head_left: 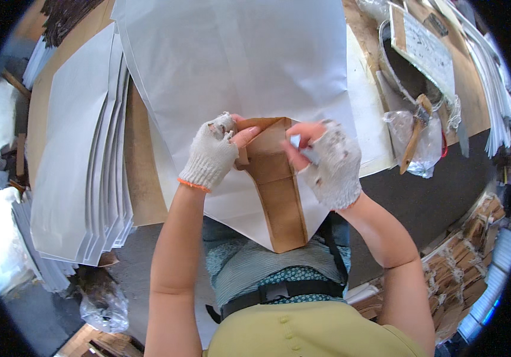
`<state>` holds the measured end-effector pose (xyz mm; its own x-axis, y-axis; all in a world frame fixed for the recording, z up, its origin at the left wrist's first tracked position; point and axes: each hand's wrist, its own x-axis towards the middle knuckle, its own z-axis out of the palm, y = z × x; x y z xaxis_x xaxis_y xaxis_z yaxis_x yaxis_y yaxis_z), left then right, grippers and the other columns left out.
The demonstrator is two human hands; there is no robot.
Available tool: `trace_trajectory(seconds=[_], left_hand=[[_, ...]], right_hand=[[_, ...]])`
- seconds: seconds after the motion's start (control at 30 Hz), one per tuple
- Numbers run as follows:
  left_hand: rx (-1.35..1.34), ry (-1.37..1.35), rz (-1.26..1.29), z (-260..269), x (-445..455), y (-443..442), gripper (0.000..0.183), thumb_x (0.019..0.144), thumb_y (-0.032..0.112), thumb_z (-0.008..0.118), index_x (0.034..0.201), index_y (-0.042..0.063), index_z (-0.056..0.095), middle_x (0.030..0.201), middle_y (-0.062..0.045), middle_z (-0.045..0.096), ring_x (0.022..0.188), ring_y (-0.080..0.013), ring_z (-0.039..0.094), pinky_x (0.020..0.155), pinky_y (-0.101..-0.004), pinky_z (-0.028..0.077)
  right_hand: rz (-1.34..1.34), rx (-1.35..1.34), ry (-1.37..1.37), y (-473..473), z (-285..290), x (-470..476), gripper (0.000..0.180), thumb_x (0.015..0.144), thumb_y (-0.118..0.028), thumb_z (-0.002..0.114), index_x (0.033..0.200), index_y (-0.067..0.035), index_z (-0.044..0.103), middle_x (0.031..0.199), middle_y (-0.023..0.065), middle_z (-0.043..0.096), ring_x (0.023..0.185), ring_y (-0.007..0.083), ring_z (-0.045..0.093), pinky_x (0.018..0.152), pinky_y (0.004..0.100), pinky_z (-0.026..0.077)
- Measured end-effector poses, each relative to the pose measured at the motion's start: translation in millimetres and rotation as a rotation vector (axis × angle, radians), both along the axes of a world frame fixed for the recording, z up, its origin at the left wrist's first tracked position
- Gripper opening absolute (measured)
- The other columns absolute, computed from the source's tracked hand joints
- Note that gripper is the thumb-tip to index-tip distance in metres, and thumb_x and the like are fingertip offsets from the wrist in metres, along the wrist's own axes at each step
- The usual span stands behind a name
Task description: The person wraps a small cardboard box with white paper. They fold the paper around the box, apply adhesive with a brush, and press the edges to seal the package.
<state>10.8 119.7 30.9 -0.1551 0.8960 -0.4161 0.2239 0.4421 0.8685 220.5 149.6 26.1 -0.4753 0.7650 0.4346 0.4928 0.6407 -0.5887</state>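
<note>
A folded piece of brown kraft paper [278, 187] lies on a large white paper sheet [237, 58], its narrow end hanging over the near edge. Both hands wear worn, off-white fingerless knit gloves. My left hand [219, 149] pinches the upper left flap of the brown paper between thumb and fingers. Near the brown paper's upper right edge, my right hand [324, 160] is curled around a small pale object [295, 141], mostly hidden by the fingers; I cannot tell what it is.
Folded white paper pieces [77, 147] fan out at the left of the wooden table [144, 178]. At the right are a bucket [385, 53] with a white board [425, 49] across it, a wooden-handled brush [412, 143] and a clear plastic bag [427, 156]. Brown bundles [461, 263] lie lower right.
</note>
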Motion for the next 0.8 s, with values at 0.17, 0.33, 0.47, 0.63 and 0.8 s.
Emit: trace_trajectory(seconds=[0.17, 0.33, 0.47, 0.63, 0.8], left_hand=[[0.109, 0.072, 0.064, -11.9, 6.7, -2.1, 0.027, 0.089, 0.028, 0.072, 0.093, 0.002, 0.066, 0.072, -0.002, 0.063, 0.066, -0.0089, 0.058, 0.055, -0.0265, 0.045], [0.158, 0.089, 0.061, -19.2, 6.5, -3.3, 0.025, 0.088, 0.028, 0.072, 0.091, 0.003, 0.067, 0.071, -0.001, 0.063, 0.064, -0.0085, 0.057, 0.056, -0.0263, 0.044], [0.133, 0.081, 0.081, -15.3, 7.8, -5.5, 0.021, 0.089, 0.023, 0.071, 0.091, 0.002, 0.067, 0.07, -0.001, 0.063, 0.062, -0.0083, 0.057, 0.056, -0.0253, 0.044], [0.211, 0.056, 0.083, -25.7, 6.6, -7.8, 0.017, 0.089, 0.018, 0.07, 0.091, 0.002, 0.067, 0.07, -0.001, 0.063, 0.059, -0.0075, 0.056, 0.055, -0.0238, 0.043], [0.159, -0.08, 0.051, -17.8, 7.7, -9.8, 0.014, 0.089, 0.014, 0.07, 0.093, 0.001, 0.067, 0.073, -0.001, 0.064, 0.062, -0.0077, 0.057, 0.054, -0.0236, 0.045]], right_hand=[[-0.134, 0.106, -0.014, 19.2, -7.3, 1.7, 0.034, 0.073, -0.013, 0.079, 0.104, -0.01, 0.065, 0.095, 0.0072, 0.067, 0.086, 0.0284, 0.063, 0.082, 0.0391, 0.049], [-0.141, 0.164, -0.027, 13.7, -13.4, -6.2, 0.034, 0.072, -0.012, 0.075, 0.104, -0.013, 0.067, 0.097, 0.0063, 0.068, 0.087, 0.0276, 0.064, 0.08, 0.0376, 0.051], [-0.161, 0.181, -0.037, 11.5, -15.7, -10.4, 0.033, 0.072, -0.012, 0.074, 0.104, -0.015, 0.067, 0.096, 0.0053, 0.068, 0.086, 0.0272, 0.064, 0.078, 0.038, 0.051], [-0.167, 0.222, -0.119, 9.0, -12.9, -12.2, 0.031, 0.074, -0.01, 0.071, 0.104, -0.014, 0.067, 0.094, 0.0053, 0.068, 0.083, 0.027, 0.064, 0.076, 0.0381, 0.05], [-0.08, -0.063, -0.095, 6.3, 6.6, 0.0, 0.025, 0.079, -0.005, 0.067, 0.103, -0.01, 0.065, 0.091, 0.0081, 0.068, 0.082, 0.0287, 0.067, 0.074, 0.0384, 0.053]])
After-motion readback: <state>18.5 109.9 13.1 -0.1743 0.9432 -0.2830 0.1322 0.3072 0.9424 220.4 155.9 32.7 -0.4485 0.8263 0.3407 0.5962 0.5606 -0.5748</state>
